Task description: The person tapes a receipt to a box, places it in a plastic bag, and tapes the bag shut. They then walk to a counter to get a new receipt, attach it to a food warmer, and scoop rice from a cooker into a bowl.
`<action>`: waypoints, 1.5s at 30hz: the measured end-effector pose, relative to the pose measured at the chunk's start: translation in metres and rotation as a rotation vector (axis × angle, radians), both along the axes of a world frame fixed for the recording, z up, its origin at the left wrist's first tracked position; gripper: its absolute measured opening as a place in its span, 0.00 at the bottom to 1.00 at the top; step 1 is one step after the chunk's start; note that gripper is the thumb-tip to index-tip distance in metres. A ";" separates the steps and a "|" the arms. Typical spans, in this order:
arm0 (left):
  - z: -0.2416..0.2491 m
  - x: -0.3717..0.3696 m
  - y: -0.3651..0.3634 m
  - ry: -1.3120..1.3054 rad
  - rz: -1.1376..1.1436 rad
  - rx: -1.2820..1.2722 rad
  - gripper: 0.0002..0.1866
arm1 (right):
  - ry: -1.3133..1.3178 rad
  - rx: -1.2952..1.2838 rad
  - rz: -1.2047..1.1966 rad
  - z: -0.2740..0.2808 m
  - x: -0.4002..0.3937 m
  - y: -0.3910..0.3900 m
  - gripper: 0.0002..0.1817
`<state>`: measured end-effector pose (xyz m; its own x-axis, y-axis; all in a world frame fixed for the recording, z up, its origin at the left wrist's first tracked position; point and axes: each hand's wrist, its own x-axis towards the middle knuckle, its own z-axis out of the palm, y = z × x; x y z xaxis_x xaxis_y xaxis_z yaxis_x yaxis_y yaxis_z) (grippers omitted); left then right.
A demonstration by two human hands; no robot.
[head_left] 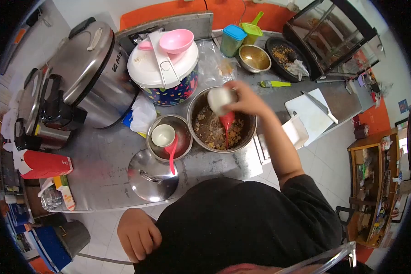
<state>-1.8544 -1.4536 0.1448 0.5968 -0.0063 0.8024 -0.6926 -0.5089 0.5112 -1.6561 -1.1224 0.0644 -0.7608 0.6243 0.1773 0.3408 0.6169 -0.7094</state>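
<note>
My right hand [245,101] is over the steel pot [191,129], closed around a small white container [219,100] that is tilted and blurred by motion. Below the container, a red tapered shape [227,119] narrows to a thin line reaching the browned, chopped food [210,130]; I cannot tell whether it is a utensil or a pour. My left hand [139,235] hangs beside my body at the counter's front, fingers loosely bent with nothing in them. Left of the pot, a white ladle [163,135] with a red handle rests in a steel bowl [182,148].
A steel lid [153,176] lies near the counter's front edge. Behind stand a patterned rice cooker [164,89] and a large steel cooker [100,86]. To the right, a knife [319,106] rests on a white cutting board [301,107]; a gold-coloured bowl [255,58] is farther back.
</note>
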 end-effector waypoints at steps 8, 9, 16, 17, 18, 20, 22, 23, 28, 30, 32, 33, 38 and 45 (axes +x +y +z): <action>0.005 -0.002 0.011 0.018 0.142 -0.020 0.10 | -0.580 0.134 -0.699 -0.047 0.064 0.132 0.40; 0.006 -0.004 0.016 0.014 0.159 -0.025 0.10 | -0.619 0.116 -0.655 -0.063 0.067 0.138 0.38; 0.003 -0.012 0.029 -0.008 0.198 -0.022 0.11 | -0.145 0.458 -0.378 -0.022 -0.029 0.110 0.23; 0.001 -0.013 0.030 -0.014 0.176 -0.024 0.12 | -0.017 0.469 -0.267 -0.014 -0.052 0.101 0.22; -0.001 -0.015 0.031 -0.020 0.155 -0.025 0.12 | 0.067 0.245 -0.172 -0.002 -0.076 0.090 0.23; 0.002 -0.016 0.043 0.041 -0.042 0.095 0.12 | 0.175 -0.028 -0.100 0.007 -0.119 0.071 0.25; 0.003 -0.017 0.043 0.018 0.008 0.109 0.12 | 0.200 -0.078 -0.119 -0.001 -0.150 0.064 0.25; 0.004 -0.018 0.044 0.003 0.064 0.112 0.12 | 0.215 0.020 -0.186 -0.011 -0.163 0.066 0.25; 0.009 -0.019 0.043 -0.079 0.302 0.205 0.11 | 0.346 0.059 -0.304 -0.015 -0.180 0.070 0.21; 0.012 -0.017 0.045 -0.135 0.397 0.297 0.11 | 0.371 0.045 -0.280 -0.012 -0.173 0.069 0.19; 0.014 -0.013 0.050 -0.227 0.507 0.511 0.11 | 0.399 0.036 -0.259 -0.011 -0.164 0.068 0.18; 0.015 -0.012 0.053 -0.285 0.549 0.649 0.11 | 0.434 0.016 -0.244 -0.013 -0.158 0.066 0.17; 0.019 -0.003 0.047 -0.454 0.679 0.257 0.11 | 0.421 -0.018 -0.207 -0.013 -0.131 0.059 0.15; 0.015 -0.015 0.043 -0.126 0.401 0.080 0.12 | 0.955 -0.443 -0.219 0.007 -0.086 0.052 0.13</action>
<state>-1.8690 -1.4110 0.1597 0.4622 0.1410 0.8755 -0.4862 -0.7854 0.3831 -1.7421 -1.0707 0.0713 -0.2914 0.8847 0.3639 -0.4007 0.2326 -0.8862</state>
